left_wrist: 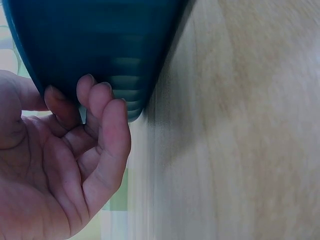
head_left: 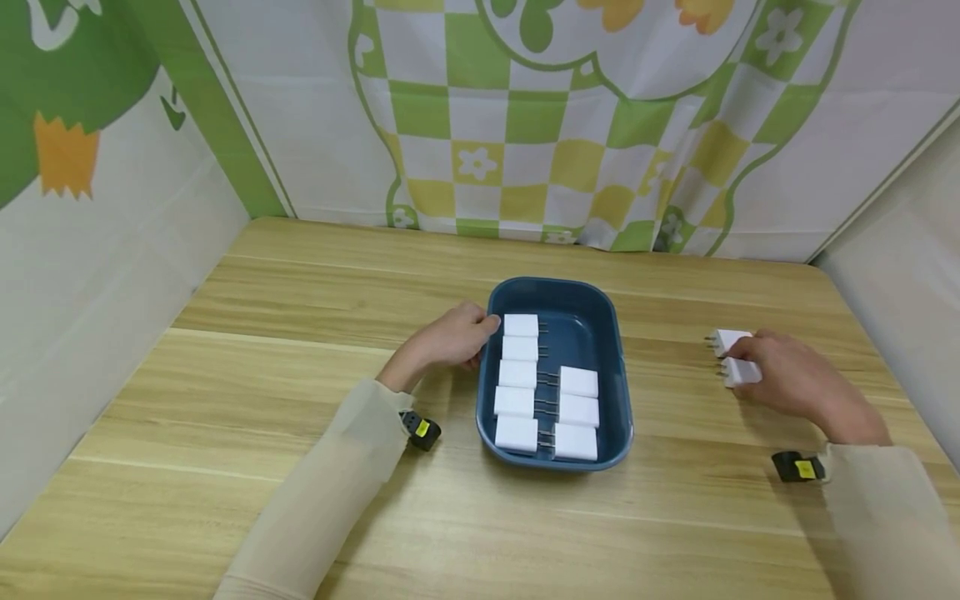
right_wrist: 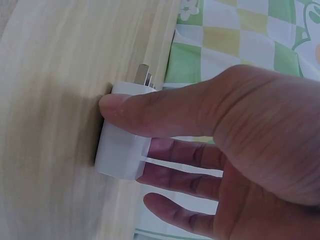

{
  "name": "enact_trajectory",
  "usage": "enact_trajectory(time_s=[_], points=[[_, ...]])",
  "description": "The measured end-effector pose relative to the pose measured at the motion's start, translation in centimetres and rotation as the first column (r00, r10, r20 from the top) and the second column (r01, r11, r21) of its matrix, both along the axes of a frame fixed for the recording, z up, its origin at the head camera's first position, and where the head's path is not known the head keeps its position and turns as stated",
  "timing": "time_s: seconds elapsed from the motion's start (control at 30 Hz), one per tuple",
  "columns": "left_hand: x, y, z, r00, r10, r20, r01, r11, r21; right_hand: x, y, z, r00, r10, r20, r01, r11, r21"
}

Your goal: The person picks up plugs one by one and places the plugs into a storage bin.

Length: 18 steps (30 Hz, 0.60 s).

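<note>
A dark blue plastic tray (head_left: 576, 335) lies on the table with several white charger plugs (head_left: 517, 375) inside, in two columns with prongs facing each other. My left hand (head_left: 453, 337) grips the tray's left rim, thumb over the edge; the left wrist view shows its fingers curled against the outer wall (left_wrist: 75, 35). On the right, my right hand (head_left: 798, 379) pinches a white charger plug (right_wrist: 122, 152) between thumb and fingers, prongs pointing left in the head view. Just behind it sits a second charger plug (head_left: 727, 340), partly covered by the hand.
The wooden table (head_left: 315, 317) extends around the tray. A patterned green and white curtain (head_left: 480, 125) hangs at the table's back edge, with pale cloth walls on both sides. Each wrist wears a small black camera (head_left: 422, 431).
</note>
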<state>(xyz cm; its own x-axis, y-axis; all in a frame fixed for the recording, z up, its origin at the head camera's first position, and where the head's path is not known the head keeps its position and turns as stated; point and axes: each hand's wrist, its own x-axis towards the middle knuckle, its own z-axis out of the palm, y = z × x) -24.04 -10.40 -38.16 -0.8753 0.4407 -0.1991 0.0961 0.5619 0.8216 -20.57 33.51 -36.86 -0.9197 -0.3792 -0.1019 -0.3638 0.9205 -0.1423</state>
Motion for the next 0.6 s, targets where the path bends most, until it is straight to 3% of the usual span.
enact_trajectory(time_s=[0.6], points=[[-0.1, 0.0, -0.3, 1.0, -0.003, -0.011, 0.003, 1.0, 0.007, 0.5, -1.6, 1.8, 0.999, 0.004, -0.036, -0.004, 1.0, 0.011]])
